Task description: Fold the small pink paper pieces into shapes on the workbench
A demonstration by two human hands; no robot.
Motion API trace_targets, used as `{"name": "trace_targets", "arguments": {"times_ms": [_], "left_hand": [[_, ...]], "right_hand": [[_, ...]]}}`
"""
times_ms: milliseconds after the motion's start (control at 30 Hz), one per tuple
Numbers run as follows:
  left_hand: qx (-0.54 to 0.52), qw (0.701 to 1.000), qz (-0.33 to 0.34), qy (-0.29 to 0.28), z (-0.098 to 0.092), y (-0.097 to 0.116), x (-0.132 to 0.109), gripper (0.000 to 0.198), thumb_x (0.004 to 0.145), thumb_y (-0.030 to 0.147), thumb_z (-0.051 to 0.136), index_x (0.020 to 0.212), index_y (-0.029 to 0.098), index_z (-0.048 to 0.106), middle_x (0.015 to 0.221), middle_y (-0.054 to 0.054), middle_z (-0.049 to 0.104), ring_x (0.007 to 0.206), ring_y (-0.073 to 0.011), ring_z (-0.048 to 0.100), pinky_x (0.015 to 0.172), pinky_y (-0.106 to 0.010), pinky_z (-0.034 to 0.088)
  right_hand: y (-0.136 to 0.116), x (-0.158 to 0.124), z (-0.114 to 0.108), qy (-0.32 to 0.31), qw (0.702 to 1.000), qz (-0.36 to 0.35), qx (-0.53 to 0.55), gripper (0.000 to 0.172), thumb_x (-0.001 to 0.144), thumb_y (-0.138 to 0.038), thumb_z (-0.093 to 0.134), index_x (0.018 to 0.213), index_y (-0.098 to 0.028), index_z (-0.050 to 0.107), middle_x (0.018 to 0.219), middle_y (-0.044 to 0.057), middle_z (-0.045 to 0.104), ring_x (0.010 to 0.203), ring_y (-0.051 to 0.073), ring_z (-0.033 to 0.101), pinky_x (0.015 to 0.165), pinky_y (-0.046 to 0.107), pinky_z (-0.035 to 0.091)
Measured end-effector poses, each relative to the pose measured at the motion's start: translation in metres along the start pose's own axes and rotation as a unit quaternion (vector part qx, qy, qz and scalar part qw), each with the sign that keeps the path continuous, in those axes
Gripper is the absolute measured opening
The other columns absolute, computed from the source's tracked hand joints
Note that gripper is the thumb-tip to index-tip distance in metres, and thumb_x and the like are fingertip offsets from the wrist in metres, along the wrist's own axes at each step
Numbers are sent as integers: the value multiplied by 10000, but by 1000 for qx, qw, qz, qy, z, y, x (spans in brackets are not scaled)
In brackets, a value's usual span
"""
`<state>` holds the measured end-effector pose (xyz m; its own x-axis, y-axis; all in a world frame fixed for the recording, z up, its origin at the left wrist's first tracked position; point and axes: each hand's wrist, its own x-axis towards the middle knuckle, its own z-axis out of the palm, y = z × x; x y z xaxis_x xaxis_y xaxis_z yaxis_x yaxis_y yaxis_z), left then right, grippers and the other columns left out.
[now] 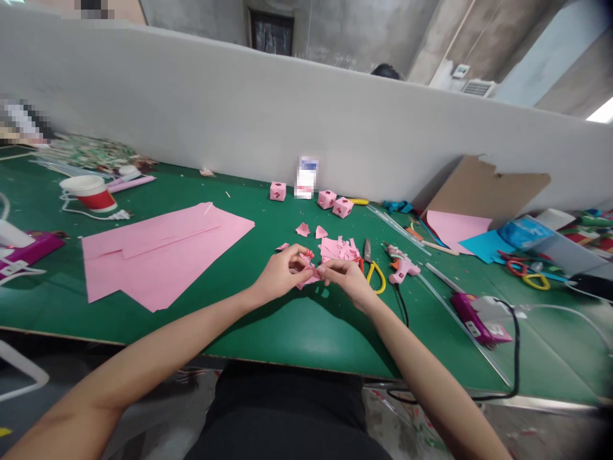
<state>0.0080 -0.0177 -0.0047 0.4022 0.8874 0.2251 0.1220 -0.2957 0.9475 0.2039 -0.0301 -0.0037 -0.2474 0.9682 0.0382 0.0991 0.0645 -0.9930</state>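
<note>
A small folded pink paper piece (310, 276) is held between both hands over the green table. My left hand (282, 273) has its thumb and fingers closed round the piece's left side. From the right, my right hand (345, 278) pinches its edge. Just behind my right hand is a pile of pink paper strips (341, 248). Two small folded pink pieces (302, 229) (321, 232) lie beyond my hands. Three pink paper cubes with dark cutouts (278, 191) (327, 199) (343, 207) stand near the partition.
Large pink sheets (163, 255) lie at left, near a red-and-white cup (90, 193). Right of my hands are yellow-handled scissors (376, 278), a pink glue gun (402, 268) with its cable, clear strips and a purple power strip (479, 322). Cardboard (488, 191) leans behind.
</note>
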Motion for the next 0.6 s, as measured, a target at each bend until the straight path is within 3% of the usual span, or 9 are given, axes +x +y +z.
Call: {"name": "trace_targets", "arguments": {"times_ms": [167,267,433,600], "left_hand": [[-28,999,-9,-12,1,0,-1,361,773,318,705,1061,172,543,804,-23,703,607,-134,661,608,-271,559],[-26,999,-12,-17,1,-2,-1,348,770,313,705,1047,177,543,807,-22,711,608,-140,670,605,-278,566],[12,1000,-20,-15,2,-9,1,295,766,337,712,960,186,549,764,-16,721,581,-147,676,595,-273,560],[6,999,-29,-15,3,-13,3,322,751,343,732,969,182,559,768,-25,721,626,-169,699,611,-293,579]], "right_hand": [[2,1,1,-11,999,31,29,313,656,-468,811,721,-178,711,670,1,647,578,99,553,580,239,472],[4,2,0,-31,999,38,-6,347,657,-486,804,745,-166,702,691,11,663,596,112,579,596,252,500],[14,2,3,-31,990,-19,-138,369,771,-526,693,782,-157,698,696,21,667,612,138,589,593,266,492],[15,0,7,-11,970,-78,-229,279,873,-435,604,810,-170,664,737,18,675,641,143,586,599,257,446]]}}
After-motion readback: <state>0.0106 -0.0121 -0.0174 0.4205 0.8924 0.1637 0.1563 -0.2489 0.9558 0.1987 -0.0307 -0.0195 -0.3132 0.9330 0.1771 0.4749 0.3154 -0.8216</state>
